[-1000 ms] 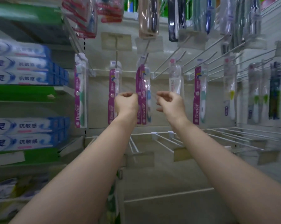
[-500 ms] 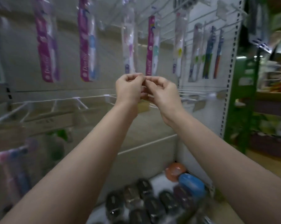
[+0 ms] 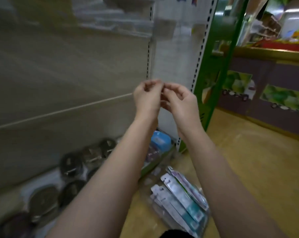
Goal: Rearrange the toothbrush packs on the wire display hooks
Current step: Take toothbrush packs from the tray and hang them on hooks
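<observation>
since a second ago the view has dropped from the hooks to loose toothbrush packs on the floor. both hands, left hand and right hand, meet with curled fingers; whether they pinch anything i cannot tell. likely between packs, so reaching down comes next.

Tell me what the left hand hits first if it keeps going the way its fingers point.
The left hand curls toward the right hand, fingertips about touching, so it likely meets that hand first; blur hides anything pinched.

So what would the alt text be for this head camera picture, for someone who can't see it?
Two bare hands, left hand and right hand, meet fingertip to fingertip before a blurred store shelf panel, fingers curled; whether they pinch anything is unclear. Below, a pile of toothbrush packs lies on the yellow floor beside round dark tins.
</observation>
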Motion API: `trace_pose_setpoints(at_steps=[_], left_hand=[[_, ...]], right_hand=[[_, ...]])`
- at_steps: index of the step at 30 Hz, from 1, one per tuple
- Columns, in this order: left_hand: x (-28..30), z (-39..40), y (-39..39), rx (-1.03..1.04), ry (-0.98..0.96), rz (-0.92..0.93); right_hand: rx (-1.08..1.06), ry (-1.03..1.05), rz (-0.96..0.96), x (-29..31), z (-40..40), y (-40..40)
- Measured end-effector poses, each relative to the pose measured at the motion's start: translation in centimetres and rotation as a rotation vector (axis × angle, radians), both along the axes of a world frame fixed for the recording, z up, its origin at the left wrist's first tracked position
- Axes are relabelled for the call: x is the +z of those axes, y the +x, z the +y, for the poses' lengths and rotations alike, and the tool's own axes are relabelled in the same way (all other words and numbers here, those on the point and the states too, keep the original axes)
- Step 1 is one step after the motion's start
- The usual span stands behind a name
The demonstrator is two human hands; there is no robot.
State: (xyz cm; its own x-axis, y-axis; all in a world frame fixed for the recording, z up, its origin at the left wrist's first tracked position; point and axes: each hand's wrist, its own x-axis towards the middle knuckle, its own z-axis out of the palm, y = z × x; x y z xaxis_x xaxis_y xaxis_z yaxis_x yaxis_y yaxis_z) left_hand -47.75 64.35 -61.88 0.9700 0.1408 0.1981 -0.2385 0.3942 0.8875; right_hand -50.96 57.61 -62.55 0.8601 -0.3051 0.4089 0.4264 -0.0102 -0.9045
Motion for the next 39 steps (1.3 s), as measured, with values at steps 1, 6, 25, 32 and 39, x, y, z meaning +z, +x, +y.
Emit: trace_pose_setpoints(at_steps=[1, 6, 25, 32, 39], left_hand=[[-2.4, -1.4, 0.7, 0.019, -0.025, 0.064], [-13.6, -7.7, 3.9, 0.114, -0.124, 0.308], [-38.7, -16.4, 5.3, -0.021, -0.049, 0.786], [-44.9, -16.8, 4.4, 0.045, -0.019, 0.917], [-48.3, -16.5, 3.9, 0.105, 0.392, 0.903]], right_hand=[[-0.018, 0.006, 0.051, -2.2, -1.1, 0.7], [-0.052, 0.114, 0.250, -12.7, -6.0, 3.7], [-0.021, 0.095, 0.873, -37.1, -16.5, 7.7], [-0.007, -0.025, 0.999, -45.3, -16.5, 7.3], [0.027, -0.478, 0.916, -47.2, -16.2, 5.5]])
